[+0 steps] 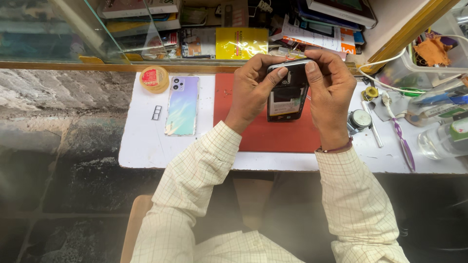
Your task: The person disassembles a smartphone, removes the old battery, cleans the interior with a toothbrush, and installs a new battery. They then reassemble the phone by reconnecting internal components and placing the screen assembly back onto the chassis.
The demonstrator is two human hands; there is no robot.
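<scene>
While both hands meet over the red mat, the count of the scene runs as follows.

Hands: two, both the person's own, in checked cream sleeves.
Left hand [251, 90]: wrapped around the left edge of the opened phone [286, 95], thumb laid across its upper part, holding it.
Right hand [331, 92]: closed on the phone's right edge and top corner, a fingertip pressing near the top rim; a dark red thread band sits at this wrist.
Opened phone: one, back cover off, dark insides and a pale battery label showing, held tilted just above the red mat [263, 131].
Red mat: one, lying flat on the white worktop [146, 146].
Back cover [182, 105]: one, shiny with a purple-to-blue sheen, flat on the worktop left of the mat, well apart from both hands.
Small tray [156, 112]: one dark slotted piece, just beside the cover's left edge.
Round tin [154, 79]: one, yellow with a red label, near the cover's upper corner.
Brush [399, 134]: one, purple handle, on the worktop to the right.
Round metal piece [360, 120]: one, beside the right wrist.
Plastic bottles [441, 134]: at least two clear ones at the far right; further count unclear.
</scene>
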